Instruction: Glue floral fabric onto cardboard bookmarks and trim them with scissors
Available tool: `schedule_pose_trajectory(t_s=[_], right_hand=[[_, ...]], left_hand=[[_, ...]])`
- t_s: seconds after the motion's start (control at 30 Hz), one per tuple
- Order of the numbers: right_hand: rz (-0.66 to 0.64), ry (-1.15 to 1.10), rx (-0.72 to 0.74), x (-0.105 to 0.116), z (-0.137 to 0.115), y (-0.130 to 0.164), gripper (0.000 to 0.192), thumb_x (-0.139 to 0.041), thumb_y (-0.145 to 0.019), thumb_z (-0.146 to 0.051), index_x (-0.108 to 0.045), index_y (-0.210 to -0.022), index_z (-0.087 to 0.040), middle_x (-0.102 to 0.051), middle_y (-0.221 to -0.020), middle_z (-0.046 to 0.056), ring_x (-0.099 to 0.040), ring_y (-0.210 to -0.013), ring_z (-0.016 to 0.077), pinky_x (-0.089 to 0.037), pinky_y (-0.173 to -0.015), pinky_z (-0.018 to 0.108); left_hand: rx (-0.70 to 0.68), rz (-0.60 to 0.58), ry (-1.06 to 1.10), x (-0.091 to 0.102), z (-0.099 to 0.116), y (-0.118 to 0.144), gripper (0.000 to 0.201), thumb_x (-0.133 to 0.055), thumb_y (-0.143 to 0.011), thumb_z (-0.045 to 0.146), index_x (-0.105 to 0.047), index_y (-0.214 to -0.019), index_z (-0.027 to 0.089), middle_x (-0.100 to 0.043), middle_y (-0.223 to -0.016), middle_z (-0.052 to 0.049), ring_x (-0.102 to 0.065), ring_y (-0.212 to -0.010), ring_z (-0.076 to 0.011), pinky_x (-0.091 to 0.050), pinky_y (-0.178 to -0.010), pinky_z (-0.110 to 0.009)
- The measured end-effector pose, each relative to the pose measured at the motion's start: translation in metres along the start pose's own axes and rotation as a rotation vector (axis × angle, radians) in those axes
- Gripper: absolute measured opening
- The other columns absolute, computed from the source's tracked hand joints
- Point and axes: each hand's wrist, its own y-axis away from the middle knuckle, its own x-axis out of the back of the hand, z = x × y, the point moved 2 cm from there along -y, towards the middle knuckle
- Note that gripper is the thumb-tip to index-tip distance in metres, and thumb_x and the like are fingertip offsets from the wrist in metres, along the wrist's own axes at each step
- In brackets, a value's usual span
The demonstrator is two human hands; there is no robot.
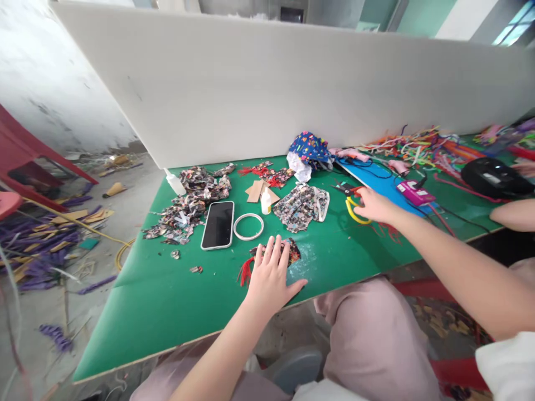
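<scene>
At the green tabletop (pixel 137 312): I am sitting with both bare hands out over the work.
My left hand (pixel 270 273): I am spreading its fingers wide, palm down, on the dark patterned cloth (pixel 295 252).
Cloth position: it is lying near the front edge, partly hidden under my fingers, with a red tassel (pixel 246 271) showing on its left.
My right hand (pixel 374 205): I am holding the scissors (pixel 350 210) by their red and yellow handles; whether the blades are touching the tabletop, I cannot tell.
Phone (pixel 218 224): it is lying beyond my left hand, just beside a white ring (pixel 248 238).
Small bottle (pixel 266 204): it is standing upright by brown card pieces (pixel 254 191) and a crumpled floral cloth (pixel 298 207).
Left end: fabric scraps (pixel 200 189) are lying heaped behind the phone, a white bottle (pixel 174 182) tilting beside them.
Right end: colourful strips (pixel 422 147) are lying beyond a blue board (pixel 371 178), and a co-worker's arm (pixel 515 214) is resting near the edge.
</scene>
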Motion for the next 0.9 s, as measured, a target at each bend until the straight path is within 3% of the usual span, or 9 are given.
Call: schedule_pose_trajectory(t_s=[0.07,0.17,0.3,0.4,0.5,0.6,0.73,0.9], right_hand=[[-0.022,-0.229,-0.028,-0.006,-0.008,0.021,0.036,-0.059,-0.060,-0.025,-0.049,-0.094,-0.016,-0.055,-0.082,0.006,-0.054,-0.081,0.0231,-0.042,-0.081,0.044],[-0.139,-0.640,-0.024,-0.020,-0.030,0.059,0.028,-0.047,-0.072,-0.036,-0.046,-0.094,-0.019,-0.052,-0.072,0.000,-0.051,-0.061,0.0144,-0.046,-0.064,0.034],[-0.289,-1.076,-0.028,-0.036,-0.058,0.105,0.029,-0.044,-0.076,-0.045,-0.049,-0.091,-0.020,-0.050,-0.062,-0.003,-0.048,-0.050,0.0117,-0.042,-0.054,0.030],[-0.343,-1.311,-0.048,-0.050,-0.065,0.126,0.032,-0.050,-0.076,-0.048,-0.053,-0.088,-0.019,-0.051,-0.062,-0.002,-0.048,-0.049,0.0112,-0.041,-0.053,0.029],[-0.309,-1.485,-0.077,-0.069,-0.058,0.132,0.028,-0.058,-0.074,-0.045,-0.055,-0.085,-0.019,-0.052,-0.060,-0.002,-0.048,-0.048,0.0103,-0.039,-0.052,0.027],[-0.218,-1.622,-0.117,-0.081,-0.045,0.130,0.023,-0.062,-0.074,-0.041,-0.055,-0.079,-0.019,-0.048,-0.054,-0.005,-0.044,-0.046,0.0087,-0.037,-0.048,0.024],[-0.134,-1.730,-0.166,-0.085,-0.035,0.126,0.021,-0.066,-0.071,-0.037,-0.055,-0.075,-0.019,-0.048,-0.052,-0.005,-0.042,-0.045,0.0084,-0.037,-0.047,0.024],[-0.095,-1.788,-0.229,-0.087,-0.033,0.122,0.020,-0.067,-0.069,-0.034,-0.055,-0.074,-0.019,-0.052,-0.053,-0.004,-0.046,-0.047,0.0082,-0.039,-0.048,0.022]], left_hand=[[-0.027,0.013,-0.002,-0.004,0.003,-0.003,0.084,-0.030,-0.080,0.070,-0.031,-0.141,0.012,-0.025,-0.149,-0.015,-0.021,-0.138,-0.0334,-0.020,-0.110,-0.055],[-0.053,-0.019,0.002,-0.013,0.004,-0.007,0.083,-0.027,-0.081,0.070,-0.034,-0.140,0.012,-0.030,-0.148,-0.014,-0.025,-0.137,-0.0324,-0.022,-0.110,-0.055],[-0.059,-0.046,-0.006,-0.016,0.002,-0.010,0.083,-0.031,-0.080,0.070,-0.036,-0.139,0.012,-0.032,-0.147,-0.013,-0.029,-0.135,-0.0323,-0.025,-0.109,-0.055],[-0.055,-0.034,-0.042,-0.010,0.002,-0.010,0.083,-0.036,-0.080,0.068,-0.033,-0.140,0.010,-0.033,-0.146,-0.015,-0.031,-0.134,-0.0327,-0.028,-0.107,-0.054],[0.027,0.033,-0.120,0.000,-0.005,-0.007,0.084,-0.037,-0.082,0.065,-0.029,-0.141,0.006,-0.031,-0.145,-0.019,-0.030,-0.134,-0.0346,-0.030,-0.105,-0.054],[0.090,0.043,-0.174,0.004,-0.019,0.000,0.077,-0.037,-0.085,0.059,-0.035,-0.138,0.002,-0.037,-0.142,-0.022,-0.034,-0.132,-0.0349,-0.034,-0.103,-0.051],[0.132,0.041,-0.173,0.006,-0.045,0.010,0.050,-0.032,-0.093,0.035,-0.046,-0.131,0.006,-0.049,-0.134,-0.020,-0.047,-0.123,-0.0305,-0.043,-0.095,-0.043],[0.187,-0.011,-0.108,0.015,-0.059,0.015,0.040,-0.035,-0.091,0.032,-0.058,-0.116,0.011,-0.062,-0.117,-0.015,-0.058,-0.107,-0.0289,-0.047,-0.087,-0.039]])
